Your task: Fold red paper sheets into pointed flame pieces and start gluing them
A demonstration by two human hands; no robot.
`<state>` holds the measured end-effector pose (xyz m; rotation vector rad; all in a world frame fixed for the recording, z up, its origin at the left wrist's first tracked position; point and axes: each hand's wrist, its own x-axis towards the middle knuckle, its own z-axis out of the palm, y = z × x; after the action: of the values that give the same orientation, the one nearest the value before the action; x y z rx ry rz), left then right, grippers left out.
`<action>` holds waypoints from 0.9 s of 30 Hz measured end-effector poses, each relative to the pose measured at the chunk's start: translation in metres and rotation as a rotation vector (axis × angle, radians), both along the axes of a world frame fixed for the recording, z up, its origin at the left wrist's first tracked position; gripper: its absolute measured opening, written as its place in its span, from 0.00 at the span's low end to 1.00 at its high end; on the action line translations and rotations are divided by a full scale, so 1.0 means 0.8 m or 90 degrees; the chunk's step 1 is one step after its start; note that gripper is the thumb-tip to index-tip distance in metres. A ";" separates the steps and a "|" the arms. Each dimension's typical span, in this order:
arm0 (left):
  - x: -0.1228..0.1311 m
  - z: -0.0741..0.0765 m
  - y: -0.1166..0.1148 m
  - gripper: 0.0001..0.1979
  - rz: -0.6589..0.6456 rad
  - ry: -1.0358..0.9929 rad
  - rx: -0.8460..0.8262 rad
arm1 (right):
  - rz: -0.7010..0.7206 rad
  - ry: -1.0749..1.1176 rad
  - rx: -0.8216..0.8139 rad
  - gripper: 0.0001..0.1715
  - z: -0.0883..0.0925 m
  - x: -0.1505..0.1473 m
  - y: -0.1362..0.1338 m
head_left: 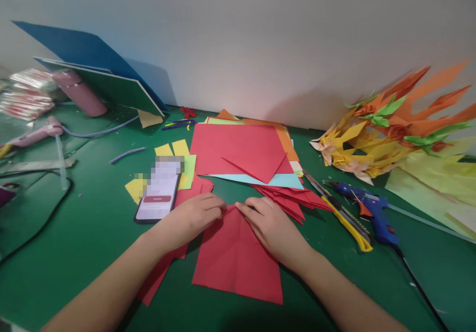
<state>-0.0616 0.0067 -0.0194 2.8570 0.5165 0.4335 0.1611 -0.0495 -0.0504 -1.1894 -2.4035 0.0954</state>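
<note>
A red paper sheet [238, 260] lies on the green table [92, 232] right in front of me, its top folded to a point. My left hand [195, 215] presses on the upper left of that sheet, fingers curled down onto the fold. My right hand [269, 225] rests on the upper right part, fingers flat and together, their tips near the point. The two hands almost meet at the top. A phone [159, 193] with a lit screen lies just left of my left hand.
A stack of coloured sheets [245, 153] topped with red lies behind the hands. Folded red pieces [293, 200], a yellow utility knife [347, 220] and a blue glue gun [374, 213] lie right. Paper flowers [386, 128] fill the far right. Pink glue gun [35, 133], boards [107, 81] and cables sit left.
</note>
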 end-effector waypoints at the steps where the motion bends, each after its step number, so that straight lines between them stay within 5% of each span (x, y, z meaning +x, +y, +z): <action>1: 0.000 0.000 0.000 0.14 -0.004 0.002 0.001 | 0.000 0.000 0.001 0.20 0.001 0.000 0.000; 27: 0.001 0.008 0.000 0.12 -0.013 0.091 -0.005 | -0.013 -0.017 0.004 0.20 0.000 -0.002 -0.001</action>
<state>-0.0611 0.0071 -0.0128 2.8976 0.5122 0.2243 0.1592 -0.0506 -0.0506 -1.2183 -2.4119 0.0655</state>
